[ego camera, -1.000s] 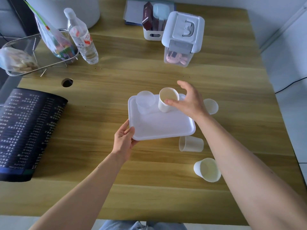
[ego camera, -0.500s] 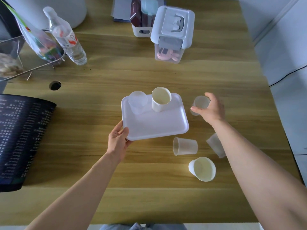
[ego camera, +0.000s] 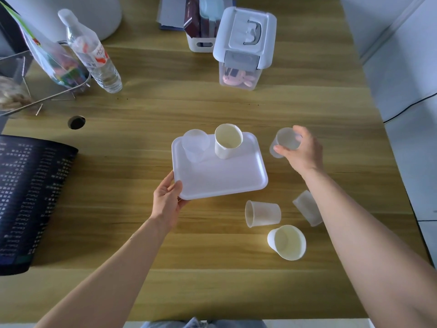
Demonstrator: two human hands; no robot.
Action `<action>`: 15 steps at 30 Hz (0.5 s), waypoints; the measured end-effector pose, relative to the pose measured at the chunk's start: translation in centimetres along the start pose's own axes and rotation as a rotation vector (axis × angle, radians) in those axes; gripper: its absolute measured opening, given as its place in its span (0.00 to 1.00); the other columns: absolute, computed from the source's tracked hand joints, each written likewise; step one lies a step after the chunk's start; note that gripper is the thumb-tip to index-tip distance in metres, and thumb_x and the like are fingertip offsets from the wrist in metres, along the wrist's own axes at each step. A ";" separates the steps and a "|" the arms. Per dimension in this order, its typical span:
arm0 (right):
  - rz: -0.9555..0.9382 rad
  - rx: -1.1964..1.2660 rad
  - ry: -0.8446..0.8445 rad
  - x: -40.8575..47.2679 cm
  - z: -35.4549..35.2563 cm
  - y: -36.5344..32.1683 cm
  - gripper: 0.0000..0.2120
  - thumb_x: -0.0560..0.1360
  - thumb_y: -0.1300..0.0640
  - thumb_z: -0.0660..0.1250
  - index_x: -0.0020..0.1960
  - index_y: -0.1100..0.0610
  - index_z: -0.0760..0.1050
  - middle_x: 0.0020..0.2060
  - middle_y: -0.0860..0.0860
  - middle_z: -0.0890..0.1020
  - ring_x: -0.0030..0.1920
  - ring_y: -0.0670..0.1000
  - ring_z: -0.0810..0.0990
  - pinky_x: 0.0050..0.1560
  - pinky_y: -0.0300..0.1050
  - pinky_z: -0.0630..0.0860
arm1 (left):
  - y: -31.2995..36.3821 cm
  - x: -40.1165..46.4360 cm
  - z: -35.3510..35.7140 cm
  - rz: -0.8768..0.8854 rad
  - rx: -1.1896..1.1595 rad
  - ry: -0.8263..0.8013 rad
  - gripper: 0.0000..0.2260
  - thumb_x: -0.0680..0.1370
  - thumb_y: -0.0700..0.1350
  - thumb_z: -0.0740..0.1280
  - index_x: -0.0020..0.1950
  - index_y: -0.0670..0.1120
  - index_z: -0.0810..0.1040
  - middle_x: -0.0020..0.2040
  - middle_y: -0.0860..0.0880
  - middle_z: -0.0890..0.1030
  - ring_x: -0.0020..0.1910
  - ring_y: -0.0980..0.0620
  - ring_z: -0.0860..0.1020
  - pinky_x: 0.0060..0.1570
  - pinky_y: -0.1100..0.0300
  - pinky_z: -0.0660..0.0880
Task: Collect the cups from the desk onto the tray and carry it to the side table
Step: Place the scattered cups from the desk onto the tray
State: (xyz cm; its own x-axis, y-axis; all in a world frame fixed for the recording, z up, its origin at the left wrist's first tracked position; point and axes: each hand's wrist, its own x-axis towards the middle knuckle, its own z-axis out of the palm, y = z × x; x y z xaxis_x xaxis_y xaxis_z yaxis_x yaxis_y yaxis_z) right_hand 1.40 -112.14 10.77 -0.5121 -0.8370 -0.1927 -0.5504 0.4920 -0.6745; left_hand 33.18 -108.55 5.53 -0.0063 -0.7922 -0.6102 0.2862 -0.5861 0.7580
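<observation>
A white rectangular tray (ego camera: 222, 181) lies mid-desk. My left hand (ego camera: 166, 200) grips its near-left corner. On the tray's far side stand a translucent plastic cup (ego camera: 195, 145) and a white paper cup (ego camera: 228, 141), both upright. Right of the tray, my right hand (ego camera: 302, 152) is closed around a translucent cup (ego camera: 285, 140), tilted, just off the tray's edge. On the desk near the tray lie a translucent cup on its side (ego camera: 262, 213), another translucent cup (ego camera: 307, 208) partly behind my right forearm, and an upright white paper cup (ego camera: 287, 242).
At the desk's far side stand a lidded clear storage box (ego camera: 243, 46), a white organiser (ego camera: 201, 24) and a water bottle (ego camera: 92, 50). A wire rack with bags (ego camera: 42, 74) sits far left. A dark printed mat (ego camera: 30, 197) covers the left edge. A cable hole (ego camera: 76, 121) is nearby.
My right hand let go of the paper cup on the tray, moved right and closed on a translucent cup beside the tray. My left hand has kept hold of the tray corner.
</observation>
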 end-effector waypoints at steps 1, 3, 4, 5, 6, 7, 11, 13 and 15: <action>-0.015 0.015 0.002 -0.2 -0.1 -0.6 0.36 0.68 0.53 0.78 0.73 0.53 0.68 0.69 0.53 0.74 0.69 0.52 0.72 0.62 0.39 0.65 | 0.1 0.0 0.1 0.001 0.001 -0.003 0.18 0.81 0.36 0.62 0.56 0.60 0.80 0.51 0.51 0.85 0.48 0.51 0.83 0.41 0.61 0.80; -0.052 0.035 -0.006 -0.7 -0.2 -1.6 0.36 0.68 0.53 0.78 0.72 0.52 0.69 0.68 0.52 0.75 0.69 0.50 0.72 0.61 0.37 0.65 | 0.2 -0.1 0.2 0.004 0.004 -0.015 0.18 0.81 0.36 0.62 0.54 0.61 0.80 0.49 0.52 0.85 0.46 0.52 0.83 0.40 0.61 0.80; -0.073 0.039 -0.020 -0.8 -0.2 -2.1 0.36 0.67 0.53 0.78 0.72 0.52 0.69 0.68 0.52 0.75 0.68 0.49 0.73 0.61 0.37 0.66 | 0.3 -0.1 0.2 0.005 0.009 -0.019 0.18 0.81 0.37 0.62 0.53 0.61 0.80 0.48 0.53 0.85 0.46 0.52 0.83 0.41 0.61 0.80; -0.096 0.038 -0.039 -1.1 -0.1 -2.6 0.36 0.67 0.53 0.78 0.72 0.52 0.69 0.68 0.52 0.75 0.68 0.49 0.73 0.61 0.37 0.66 | 0.3 -0.1 0.3 0.006 0.015 -0.024 0.18 0.81 0.37 0.62 0.53 0.61 0.80 0.48 0.53 0.85 0.46 0.52 0.83 0.42 0.61 0.80; -0.118 0.038 -0.062 -1.3 0.0 -2.9 0.37 0.67 0.53 0.79 0.72 0.52 0.69 0.68 0.52 0.75 0.68 0.49 0.73 0.61 0.37 0.67 | 0.4 -0.2 0.3 0.009 0.022 -0.029 0.18 0.81 0.37 0.62 0.54 0.61 0.80 0.47 0.54 0.85 0.46 0.52 0.83 0.42 0.60 0.80; -0.139 0.036 -0.084 -1.5 0.1 -3.3 0.37 0.66 0.54 0.79 0.72 0.52 0.69 0.68 0.52 0.76 0.68 0.49 0.73 0.61 0.37 0.67 | 0.4 -0.2 0.2 0.012 0.029 -0.033 0.18 0.81 0.37 0.62 0.54 0.61 0.79 0.47 0.54 0.86 0.47 0.52 0.83 0.43 0.59 0.80; -0.199 0.009 -0.157 -1.7 0.8 -4.0 0.37 0.66 0.56 0.80 0.71 0.55 0.70 0.68 0.52 0.75 0.67 0.50 0.73 0.61 0.38 0.67 | 0.6 -0.5 0.2 0.020 0.041 -0.042 0.18 0.81 0.37 0.62 0.53 0.61 0.79 0.46 0.54 0.86 0.47 0.51 0.83 0.43 0.60 0.80; -0.222 -0.007 -0.175 -1.7 1.2 -4.1 0.37 0.65 0.56 0.80 0.71 0.56 0.70 0.68 0.52 0.75 0.68 0.51 0.73 0.63 0.41 0.69 | 0.6 -0.7 0.1 0.024 0.040 -0.044 0.18 0.81 0.37 0.62 0.53 0.61 0.79 0.46 0.53 0.86 0.48 0.51 0.83 0.43 0.59 0.80; -0.233 -0.026 -0.187 -1.7 1.4 -4.2 0.38 0.64 0.56 0.81 0.71 0.56 0.70 0.68 0.52 0.75 0.68 0.51 0.73 0.64 0.43 0.69 | 0.6 -0.9 0.0 0.025 0.038 -0.043 0.17 0.81 0.37 0.62 0.55 0.60 0.79 0.48 0.52 0.85 0.49 0.50 0.82 0.46 0.57 0.79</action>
State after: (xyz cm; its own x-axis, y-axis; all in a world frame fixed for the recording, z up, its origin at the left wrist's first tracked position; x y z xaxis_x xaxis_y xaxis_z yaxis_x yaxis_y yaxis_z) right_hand 5.51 -113.10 12.98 -0.2410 -0.9564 -0.1648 -0.6563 0.2857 -0.6983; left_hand 33.36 -108.21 6.56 -0.0411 -0.8129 -0.5809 0.2504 -0.5713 0.7817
